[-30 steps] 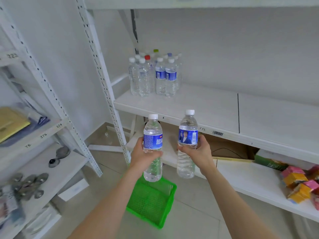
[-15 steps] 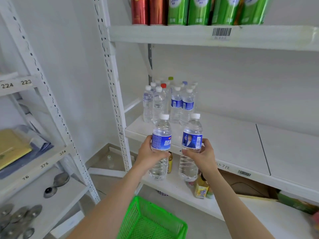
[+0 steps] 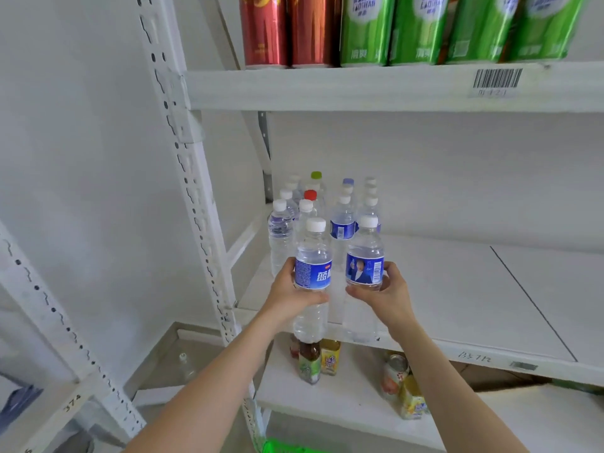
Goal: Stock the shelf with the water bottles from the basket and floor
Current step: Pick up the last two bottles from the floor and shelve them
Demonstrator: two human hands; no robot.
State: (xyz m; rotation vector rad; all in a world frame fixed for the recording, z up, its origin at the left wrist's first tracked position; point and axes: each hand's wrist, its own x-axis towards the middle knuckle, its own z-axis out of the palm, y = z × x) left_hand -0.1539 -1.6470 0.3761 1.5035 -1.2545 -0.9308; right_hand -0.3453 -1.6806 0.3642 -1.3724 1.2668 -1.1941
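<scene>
White shelf [image 3: 457,289], cluster of bottles [image 3: 327,207] at the back. Left hand [image 3: 287,295] and right hand [image 3: 389,292] each hold a clear blue-label, white-capped water bottle [image 3: 313,256] upright, second bottle [image 3: 365,253] alongside.

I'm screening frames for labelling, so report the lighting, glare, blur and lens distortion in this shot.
Head view: soft, even light, faint shadows; the wide-angle lens leans the shelf upright; red cans show streaky sheen; green cans and the green basket at the frame edges are smeared; the blue-label bottle and portrait-label bottle are sharpest.
</scene>
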